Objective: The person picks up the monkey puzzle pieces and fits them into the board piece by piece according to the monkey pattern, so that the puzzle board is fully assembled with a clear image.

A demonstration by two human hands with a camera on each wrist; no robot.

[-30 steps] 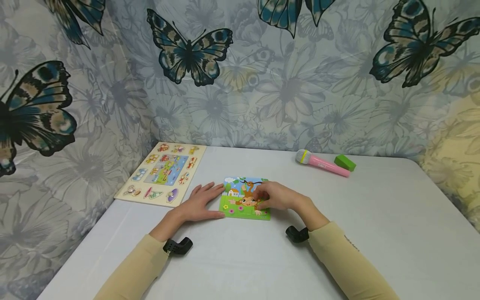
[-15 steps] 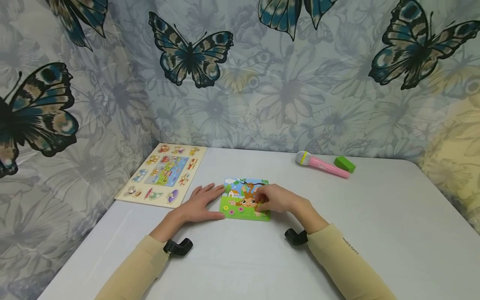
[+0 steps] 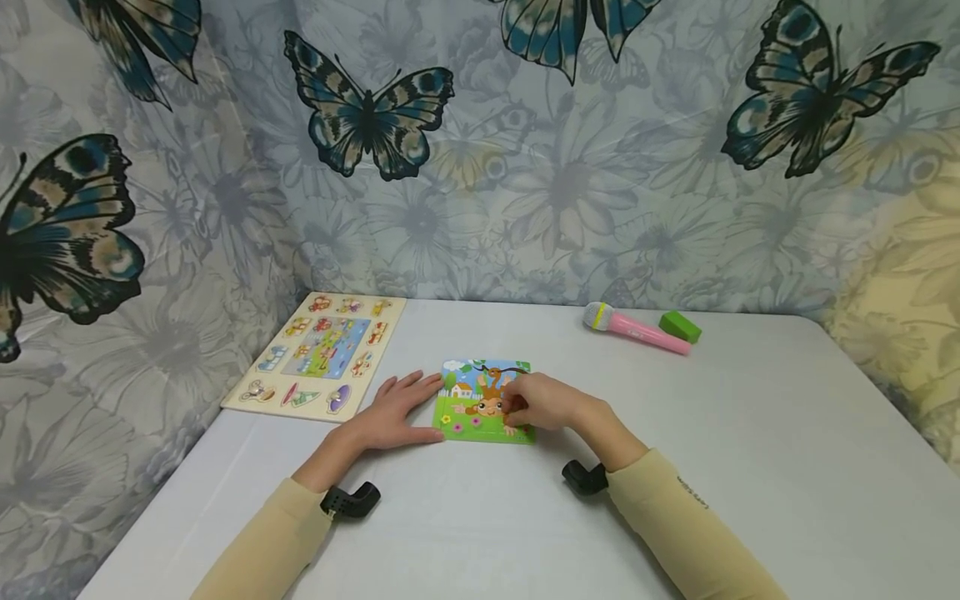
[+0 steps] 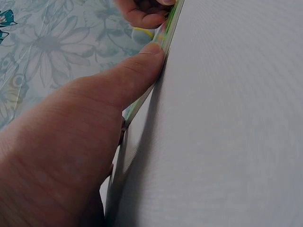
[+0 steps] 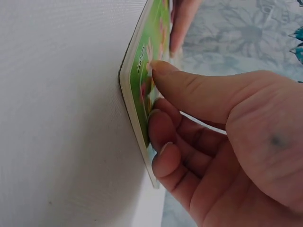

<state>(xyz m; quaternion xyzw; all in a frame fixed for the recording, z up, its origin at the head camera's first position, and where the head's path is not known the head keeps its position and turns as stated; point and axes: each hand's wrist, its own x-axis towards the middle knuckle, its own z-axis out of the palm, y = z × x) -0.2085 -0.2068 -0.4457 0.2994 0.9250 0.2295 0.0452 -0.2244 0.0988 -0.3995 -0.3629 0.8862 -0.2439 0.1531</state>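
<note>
A small square picture puzzle (image 3: 468, 427) showing a monkey, a house and flowers lies flat on the white table. My left hand (image 3: 386, 419) rests at its left side, fingers spread and thumb straight along the near corner; in the left wrist view the thumb touches the puzzle's edge. Over the right part of the puzzle, my right hand (image 3: 551, 402) has its fingers curled. Up close in the right wrist view, the thumb and fingertips pinch at a puzzle piece (image 5: 147, 85) against the board's face. The hand hides much of that piece.
A larger cream puzzle board (image 3: 288, 398) with several small pictures lies at the back left. A pink toy microphone (image 3: 645, 332) and a green block (image 3: 680, 327) lie at the back right. Butterfly-patterned cloth (image 3: 570, 183) hangs behind the table (image 3: 480, 525).
The head view has shifted slightly, so everything sits a little further left. Both hands stay at the small puzzle, with hardly any change in the right fingers.
</note>
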